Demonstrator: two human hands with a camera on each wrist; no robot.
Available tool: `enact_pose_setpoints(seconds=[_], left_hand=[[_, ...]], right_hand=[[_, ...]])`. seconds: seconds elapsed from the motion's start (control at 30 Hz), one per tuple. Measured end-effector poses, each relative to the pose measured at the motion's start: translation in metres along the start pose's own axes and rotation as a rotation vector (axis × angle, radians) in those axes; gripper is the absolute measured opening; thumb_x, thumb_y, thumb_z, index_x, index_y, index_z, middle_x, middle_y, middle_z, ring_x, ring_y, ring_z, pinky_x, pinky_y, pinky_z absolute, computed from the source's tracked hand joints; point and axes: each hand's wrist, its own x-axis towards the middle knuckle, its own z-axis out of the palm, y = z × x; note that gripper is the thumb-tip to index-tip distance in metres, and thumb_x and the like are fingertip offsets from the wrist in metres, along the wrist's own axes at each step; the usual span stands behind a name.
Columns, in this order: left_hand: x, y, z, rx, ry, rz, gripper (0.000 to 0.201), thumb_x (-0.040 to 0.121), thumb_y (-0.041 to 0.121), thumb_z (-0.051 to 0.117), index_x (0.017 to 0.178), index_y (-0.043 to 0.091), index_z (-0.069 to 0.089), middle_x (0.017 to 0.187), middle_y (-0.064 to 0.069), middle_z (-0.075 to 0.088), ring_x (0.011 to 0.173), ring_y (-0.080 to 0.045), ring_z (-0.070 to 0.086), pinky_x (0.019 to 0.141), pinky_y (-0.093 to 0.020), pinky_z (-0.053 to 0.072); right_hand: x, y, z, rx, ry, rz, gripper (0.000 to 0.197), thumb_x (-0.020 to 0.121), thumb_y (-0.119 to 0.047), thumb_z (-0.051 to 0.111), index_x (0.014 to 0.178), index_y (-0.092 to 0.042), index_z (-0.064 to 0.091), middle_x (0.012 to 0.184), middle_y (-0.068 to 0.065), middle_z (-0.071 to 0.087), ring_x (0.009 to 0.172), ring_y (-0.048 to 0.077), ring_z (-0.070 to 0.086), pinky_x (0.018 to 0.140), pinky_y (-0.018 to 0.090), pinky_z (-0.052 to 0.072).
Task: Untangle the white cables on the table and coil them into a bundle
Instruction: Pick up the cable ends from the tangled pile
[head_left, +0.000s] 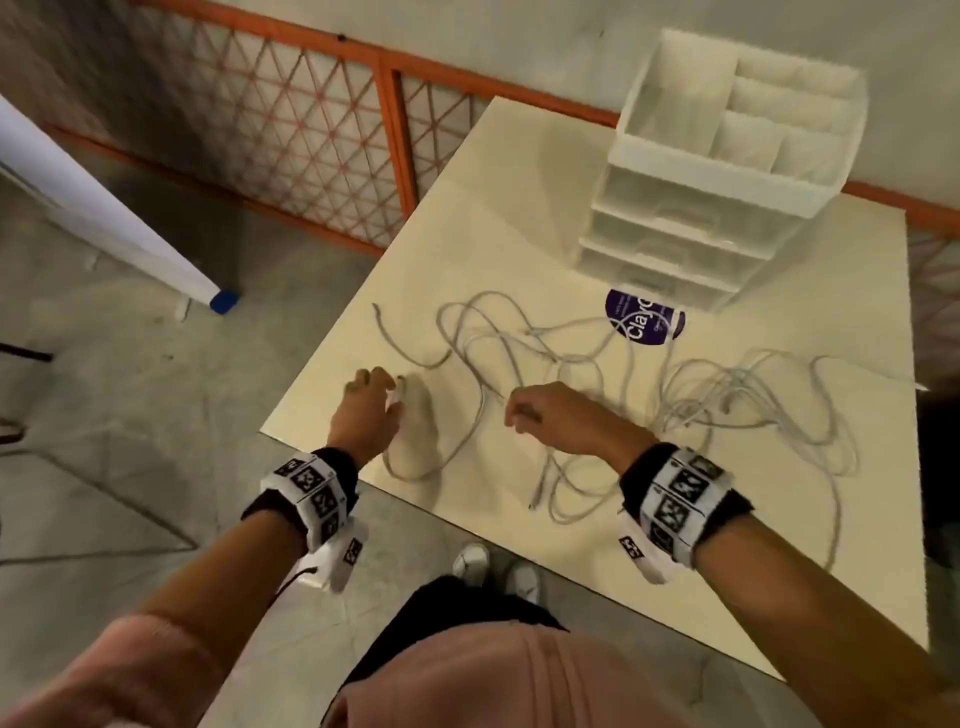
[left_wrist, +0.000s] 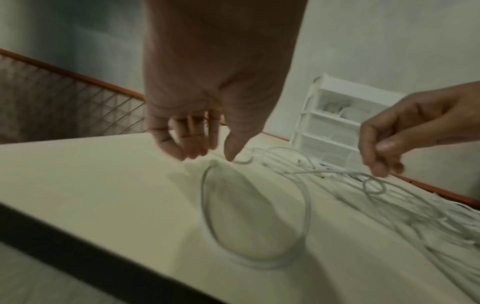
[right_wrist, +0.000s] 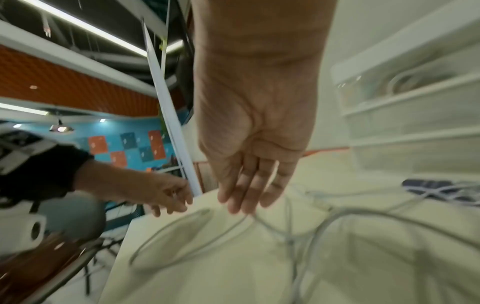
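Hands, left (head_left: 370, 410), right (head_left: 550, 415), tangled white cables (head_left: 571, 358)

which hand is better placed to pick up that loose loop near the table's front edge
Left, probably. The left hand hovers right at the top of the loose loop, its fingertips almost on the cable. The right hand sits further along, over the tangled white cables.

1 table (head_left: 519, 249), 1 drawer unit (head_left: 701, 208), 1 purple sticker (head_left: 644, 319), 2 hands; white cables (head_left: 571, 358) tangled, no. unclear.
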Motion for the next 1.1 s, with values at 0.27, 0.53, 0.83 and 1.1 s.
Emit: enact_pose_setpoints(seconds=[0.27, 0.53, 0.83, 1.1], left_hand=[[-0.009, 0.023, -0.004, -0.585, -0.129, -0.164, 0.015, 0.099, 0.01, 0.038, 0.095, 0.002, 0.05, 0.074, -0.014, 0.055, 0.05, -0.01, 0.063, 0.054, -0.025, 0.056], [0.011, 0.088, -0.072, -0.848, 0.177, 0.17, 0.024, 0.102, 0.017, 0.032, 0.081, 0.018, 0.043, 0.057, -0.002, 0.031, 0.041, -0.003, 0.024, 0.04, -0.02, 0.021], [0.002, 0.114, -0.049, -0.672, -0.064, 0.39, 0.03, 0.069, 0.039, 0.077, 0.087, 0.017, 0.068, 0.054, 0.001, 0.027, 0.049, -0.008, 0.024, 0.049, -0.019, 0.023], [0.003, 0.187, -0.077, -0.76, 0.022, 0.57, 0.025, 0.094, 0.01, 0.051, 0.08, -0.005, 0.066, 0.042, 0.015, 0.044, 0.043, 0.0, 0.035, 0.05, -0.008, 0.026]], right_hand=[[0.033, -0.012, 0.047, -0.514, -0.144, -0.197, 0.044, 0.091, -0.019, 0.054, 0.134, -0.016, 0.043, 0.131, 0.005, 0.052, 0.123, 0.024, 0.04, 0.101, 0.034, 0.023], [0.013, 0.025, 0.006, -0.659, 0.085, -0.116, 0.027, 0.098, -0.033, 0.041, 0.108, -0.014, 0.058, 0.114, 0.003, 0.057, 0.114, 0.026, 0.042, 0.092, 0.038, 0.024], [-0.025, -0.009, -0.087, -0.237, 0.439, -0.127, 0.019, 0.094, -0.028, 0.053, 0.097, -0.018, 0.069, 0.089, -0.006, 0.071, 0.089, 0.006, 0.052, 0.086, 0.032, 0.027], [-0.053, -0.039, -0.135, 0.236, 0.431, -0.108, 0.013, 0.089, -0.028, 0.062, 0.082, -0.017, 0.061, 0.059, 0.001, 0.063, 0.054, 0.008, 0.057, 0.061, 0.021, 0.044]])
